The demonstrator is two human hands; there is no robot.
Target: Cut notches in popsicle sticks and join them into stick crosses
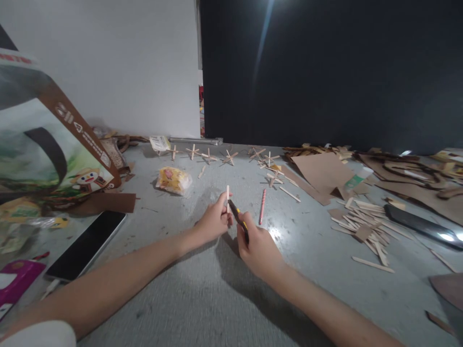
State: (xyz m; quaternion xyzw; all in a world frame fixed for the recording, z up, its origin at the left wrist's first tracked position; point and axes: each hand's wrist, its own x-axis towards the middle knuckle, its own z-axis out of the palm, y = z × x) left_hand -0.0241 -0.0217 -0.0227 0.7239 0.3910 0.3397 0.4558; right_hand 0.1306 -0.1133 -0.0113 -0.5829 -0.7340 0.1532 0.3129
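Observation:
Between the fingers of my left hand, a wooden craft stick stands upright. My right hand is closed around a black and yellow utility knife, whose front end meets the stick or lies just beside it; I cannot tell if it is cutting. A red patterned pencil-like rod lies on the grey table right of the knife. Farther back stand several small star-shaped pieces made of crossed sticks, with another crossed piece nearer on the right.
A pile of loose craft sticks lies at right beside a dark elongated object. Cardboard sheets spread behind it. At left are a yellow wrapped packet, a smartphone, a magenta device and a large printed bag.

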